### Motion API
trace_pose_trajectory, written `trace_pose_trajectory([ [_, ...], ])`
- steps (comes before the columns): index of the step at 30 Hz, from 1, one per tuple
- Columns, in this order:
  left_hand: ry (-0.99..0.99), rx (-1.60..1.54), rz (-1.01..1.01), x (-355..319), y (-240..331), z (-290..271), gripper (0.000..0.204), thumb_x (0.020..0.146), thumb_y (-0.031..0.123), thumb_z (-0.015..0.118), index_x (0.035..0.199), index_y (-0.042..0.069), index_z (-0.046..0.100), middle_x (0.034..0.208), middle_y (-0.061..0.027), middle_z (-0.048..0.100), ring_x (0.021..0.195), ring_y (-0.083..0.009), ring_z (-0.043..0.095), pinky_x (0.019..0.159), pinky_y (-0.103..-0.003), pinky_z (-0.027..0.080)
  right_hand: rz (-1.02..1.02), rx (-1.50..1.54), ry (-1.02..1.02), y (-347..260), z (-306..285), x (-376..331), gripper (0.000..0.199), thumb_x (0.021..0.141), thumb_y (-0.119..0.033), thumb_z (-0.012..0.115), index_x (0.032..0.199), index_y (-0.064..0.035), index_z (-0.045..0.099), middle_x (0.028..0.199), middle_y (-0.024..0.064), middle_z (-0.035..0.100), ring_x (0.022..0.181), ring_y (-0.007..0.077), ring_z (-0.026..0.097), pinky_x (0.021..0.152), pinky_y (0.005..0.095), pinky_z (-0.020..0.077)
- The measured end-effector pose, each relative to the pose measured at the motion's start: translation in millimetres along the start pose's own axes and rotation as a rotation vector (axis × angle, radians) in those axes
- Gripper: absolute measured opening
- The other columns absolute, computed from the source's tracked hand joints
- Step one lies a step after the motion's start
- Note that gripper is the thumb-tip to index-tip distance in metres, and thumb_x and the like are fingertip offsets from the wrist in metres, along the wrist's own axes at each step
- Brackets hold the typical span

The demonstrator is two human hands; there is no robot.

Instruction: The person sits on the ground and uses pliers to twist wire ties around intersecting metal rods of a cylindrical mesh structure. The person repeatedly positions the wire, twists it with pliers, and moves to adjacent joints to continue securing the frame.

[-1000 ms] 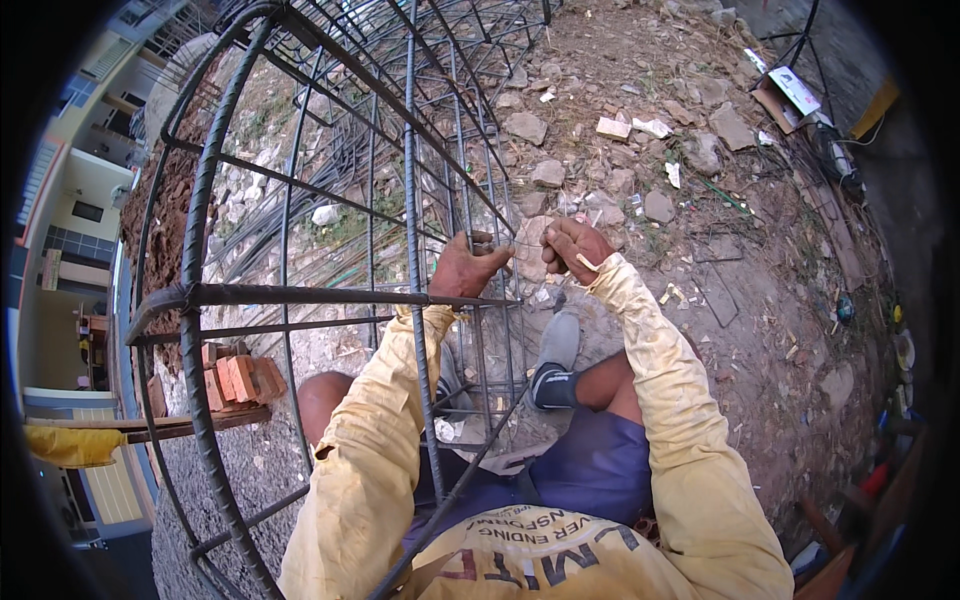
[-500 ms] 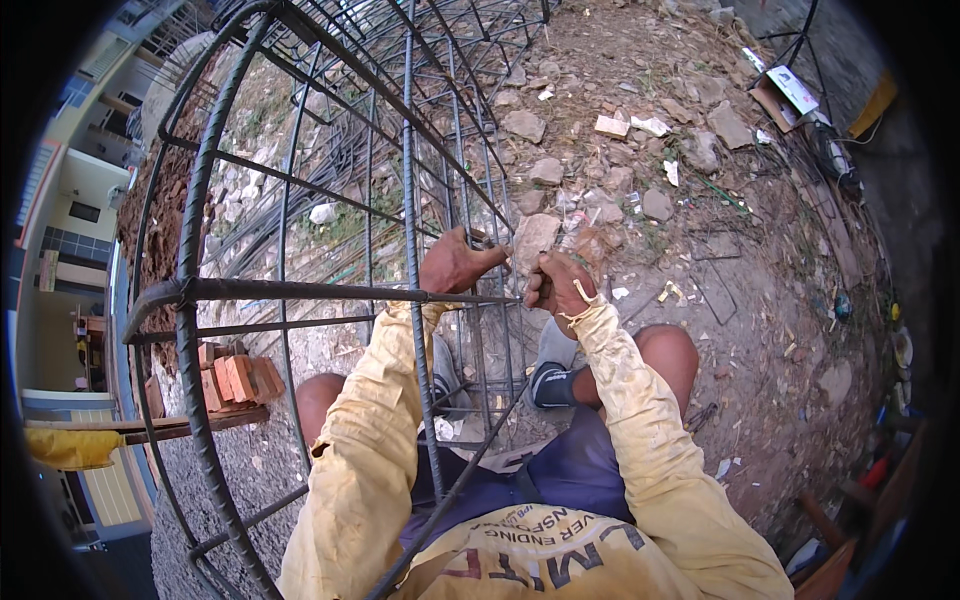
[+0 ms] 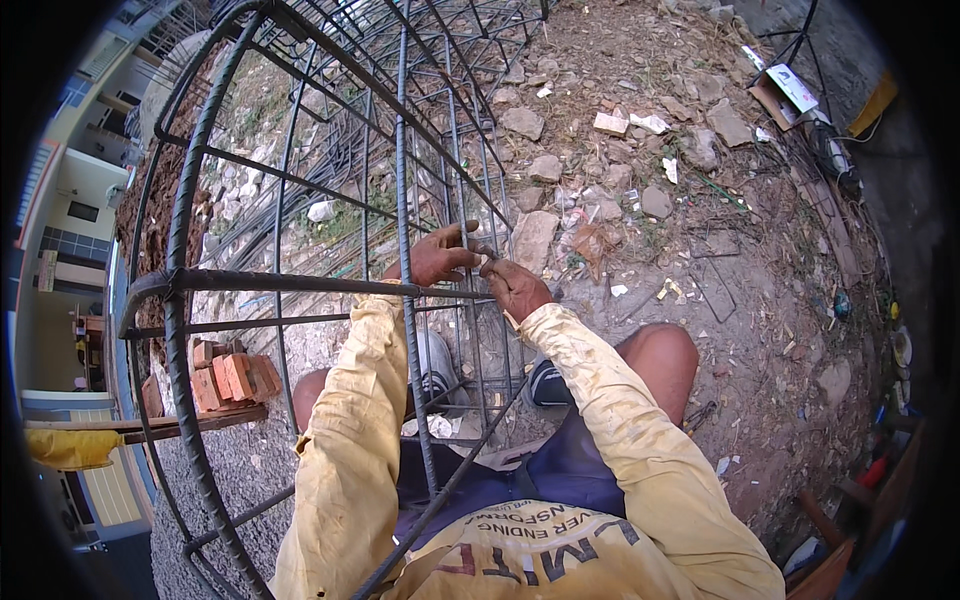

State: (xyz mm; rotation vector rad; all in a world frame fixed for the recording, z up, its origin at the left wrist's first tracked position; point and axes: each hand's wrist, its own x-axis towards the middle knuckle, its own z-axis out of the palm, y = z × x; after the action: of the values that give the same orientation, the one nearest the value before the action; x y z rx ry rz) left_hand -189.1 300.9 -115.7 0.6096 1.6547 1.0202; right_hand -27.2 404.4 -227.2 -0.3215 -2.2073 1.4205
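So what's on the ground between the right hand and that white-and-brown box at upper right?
The head view shows dirt ground between the right hand and the box, with loose stones and a white scrap.

Ribbed, dull metal bars (image 3: 208, 112) are showing at ten o'clock, rough matt bricks (image 3: 235, 378) at half past eight, wrinkled matt cloth sleeves (image 3: 640, 420) around four and seven.

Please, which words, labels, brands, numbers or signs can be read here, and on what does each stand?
Yellow shirt: large dark and reddish letters with smaller lines above, upside down; partly readable, not quoted here.
Cardboard box, upper right: any print is too small to read.
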Motion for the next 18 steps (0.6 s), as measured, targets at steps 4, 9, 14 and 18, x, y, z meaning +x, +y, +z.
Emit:
trace_pose_trajectory([
  [4, -0.031, -0.558, -0.059, -10.5, -18.9, -21.3, 0.068, 0.082, 0.005, 0.06, 0.145, 0.01, 0.035, 0.13, -0.0074, 0.056, 0.113, -0.0162, 0.057, 0.094, -0.044, 0.046, 0.034, -0.18, 0.061, -15.5, 8.9, 5.8, 0.022, 0.093, -0.025, 0.057, 0.108, -0.0123, 0.065, 0.101, 0.0142, 0.068, 0.092, 0.0353, 0.064, 0.08, 0.0441, 0.0524],
  [9, 0.006, -0.505, 0.004, -8.7, -50.9, -19.1, 0.038, 0.088, 0.004, 0.058, 0.125, 0.006, 0.052, 0.121, -0.0098, 0.061, 0.108, -0.0217, 0.062, 0.086, -0.04, 0.055, -0.018, -0.238, 0.066, -19.0, 7.6, 14.3, 0.021, 0.09, -0.021, 0.06, 0.107, -0.0104, 0.068, 0.099, 0.0133, 0.069, 0.09, 0.0338, 0.066, 0.079, 0.0423, 0.0534],
  [14, -0.089, -0.473, -0.014, -5.4, -33.9, 7.3, 0.034, 0.093, 0.011, 0.061, 0.125, 0.003, 0.054, 0.118, -0.0123, 0.062, 0.11, -0.025, 0.063, 0.085, -0.038, 0.056, -0.024, -0.239, 0.043, -6.4, 3.5, 10.8, 0.023, 0.09, -0.021, 0.06, 0.109, -0.0099, 0.067, 0.104, 0.0137, 0.068, 0.093, 0.0335, 0.066, 0.081, 0.0417, 0.0532],
  [18, -0.08, -0.562, -0.019, -6.5, -41.1, 5.7, 0.031, 0.094, 0.013, 0.061, 0.123, 0.003, 0.054, 0.117, -0.0125, 0.063, 0.107, -0.0269, 0.063, 0.085, -0.038, 0.055, 0.063, -0.179, -0.072, -11.0, -3.2, 8.8, 0.027, 0.091, -0.021, 0.059, 0.114, -0.009, 0.066, 0.106, 0.0156, 0.068, 0.099, 0.0341, 0.064, 0.084, 0.0418, 0.0521],
])
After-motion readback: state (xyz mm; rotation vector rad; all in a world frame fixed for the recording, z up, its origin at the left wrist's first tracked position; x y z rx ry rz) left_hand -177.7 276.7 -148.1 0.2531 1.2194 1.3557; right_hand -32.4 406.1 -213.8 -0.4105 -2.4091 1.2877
